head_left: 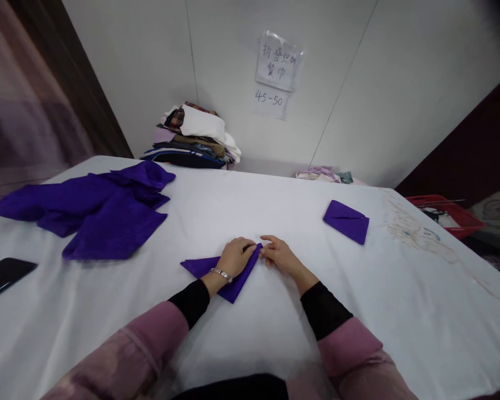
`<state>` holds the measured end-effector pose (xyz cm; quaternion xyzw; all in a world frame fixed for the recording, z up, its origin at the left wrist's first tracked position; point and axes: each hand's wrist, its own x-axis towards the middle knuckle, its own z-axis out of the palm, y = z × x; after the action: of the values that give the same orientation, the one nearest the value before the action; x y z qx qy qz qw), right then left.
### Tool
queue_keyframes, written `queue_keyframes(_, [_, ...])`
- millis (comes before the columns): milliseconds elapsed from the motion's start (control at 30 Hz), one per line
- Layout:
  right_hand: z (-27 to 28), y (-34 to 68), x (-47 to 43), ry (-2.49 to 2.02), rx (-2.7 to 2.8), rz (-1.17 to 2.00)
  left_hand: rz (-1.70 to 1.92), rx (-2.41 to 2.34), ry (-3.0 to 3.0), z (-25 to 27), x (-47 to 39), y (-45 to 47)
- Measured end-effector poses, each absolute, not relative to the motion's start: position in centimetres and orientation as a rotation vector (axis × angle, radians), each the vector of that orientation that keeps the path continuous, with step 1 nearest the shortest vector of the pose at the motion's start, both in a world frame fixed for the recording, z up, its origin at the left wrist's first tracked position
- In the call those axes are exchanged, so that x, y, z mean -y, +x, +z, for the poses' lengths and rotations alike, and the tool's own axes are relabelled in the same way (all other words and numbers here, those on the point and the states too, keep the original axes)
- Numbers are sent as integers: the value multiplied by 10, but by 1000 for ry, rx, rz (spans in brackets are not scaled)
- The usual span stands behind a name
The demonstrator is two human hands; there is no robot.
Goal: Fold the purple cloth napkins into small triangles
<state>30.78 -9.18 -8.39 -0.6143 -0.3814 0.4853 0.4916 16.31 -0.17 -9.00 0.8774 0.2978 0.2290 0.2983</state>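
A purple cloth napkin (pixel 242 284), folded into a triangular shape, lies on the white tablecloth in front of me. My left hand (pixel 235 256) rests across it, with thumb and fingers closed on its upper right corner. At that same corner, my right hand (pixel 278 255) pinches the tip between thumb and fingers, its index finger stretched out above. Part of the napkin is hidden under my left hand and wrist. Farther right lies another purple napkin (pixel 346 222), folded into a flat packet. Several unfolded purple napkins (pixel 112 214) are heaped loosely at the left.
A dark phone (pixel 6 276) lies at the table's left edge. Behind the white-covered table (pixel 400 311), folded clothes (pixel 202 133) are stacked by the wall, with more cloth (pixel 323 174) to their right. A red basket (pixel 462 219) stands beyond the right edge. Handwritten signs (pixel 279 61) hang on the wall.
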Motion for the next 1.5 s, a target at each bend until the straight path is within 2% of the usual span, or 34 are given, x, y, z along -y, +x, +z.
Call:
queue_keyframes(967, [-86,305,90,-1487,946,1057,466,-810,2446,-80,3,167])
queue_keyframes(1233, [-92,307,91,-1859,1354,565,516,-841,2527,-87,6,170])
queue_keyframes(1500, [-86,308,93,-1869,1583,456,507,-886,2536,-87,5,173])
